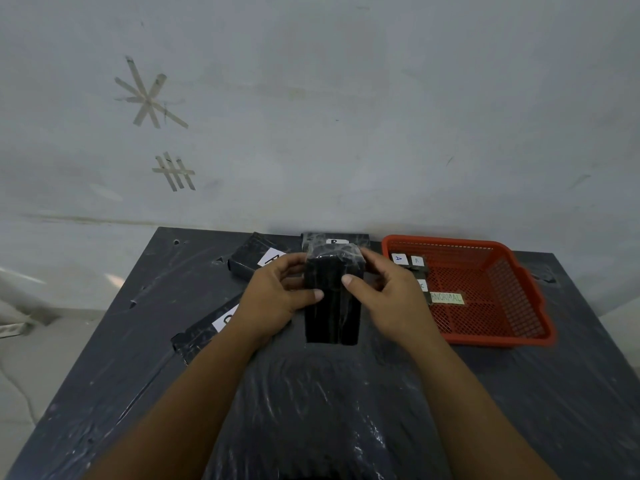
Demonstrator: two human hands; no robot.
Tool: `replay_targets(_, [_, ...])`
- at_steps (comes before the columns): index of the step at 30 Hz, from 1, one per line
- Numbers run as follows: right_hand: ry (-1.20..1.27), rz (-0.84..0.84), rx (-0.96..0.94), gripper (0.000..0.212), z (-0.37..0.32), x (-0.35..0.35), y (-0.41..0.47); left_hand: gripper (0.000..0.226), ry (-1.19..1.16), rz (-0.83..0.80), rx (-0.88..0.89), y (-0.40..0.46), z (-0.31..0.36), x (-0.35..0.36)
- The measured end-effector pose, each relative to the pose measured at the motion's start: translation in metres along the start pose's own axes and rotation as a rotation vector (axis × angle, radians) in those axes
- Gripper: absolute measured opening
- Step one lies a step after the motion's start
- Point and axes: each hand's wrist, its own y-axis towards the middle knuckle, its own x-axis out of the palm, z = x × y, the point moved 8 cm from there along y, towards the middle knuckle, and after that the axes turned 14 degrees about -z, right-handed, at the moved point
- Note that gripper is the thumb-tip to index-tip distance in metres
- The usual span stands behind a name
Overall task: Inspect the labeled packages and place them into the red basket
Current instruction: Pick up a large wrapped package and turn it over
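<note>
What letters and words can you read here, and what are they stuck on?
"A": blue letter on the white card at the red basket's far left.
"A": fainter, on the card beside it.
"ABNORMAL": green strip in the basket, its start hidden.
Package labels: partly hidden, unreadable.

**One head-worn view, looking forward and down over the table**

The single wide-angle camera sits on the person's head, above the near edge of the dark table [519, 393]. It faces forward and slightly down toward the grey wall [346, 116], which fills the upper half. Both forearms enter from the bottom edge, close to the lens. The table's far edge meets the wall at mid-frame. Straight lines bend toward the picture's borders.
</note>
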Motion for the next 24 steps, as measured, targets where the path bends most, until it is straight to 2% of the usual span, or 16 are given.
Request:
replay_targets(3, [-0.005,0.013,-0.002,0.052,0.006,-0.001,-0.002,0.056,0.025,-0.02,0.011,-0.001,0.004,0.004])
replay_targets(6, [0.041,0.035,0.009,0.059,0.011,0.0,-0.003,0.03,0.009,-0.016,0.03,-0.005,0.016,0.011])
replay_targets(8, [0.065,0.024,0.021,0.06,0.013,0.002,-0.003,0.021,-0.005,0.035,0.03,-0.006,0.019,0.01])
replay_targets(11, [0.099,-0.003,0.031,0.056,0.01,0.007,-0.003,0.024,0.017,0.099,0.036,-0.006,0.02,0.005])
replay_targets(16, [0.138,0.006,0.077,0.046,0.014,0.011,-0.003,0.033,0.091,0.065,0.077,-0.006,0.023,0.01])
replay_targets(24, [0.02,0.112,0.025,0.033,0.008,0.007,-0.01,0.026,0.173,0.103,0.185,-0.014,0.034,0.017])
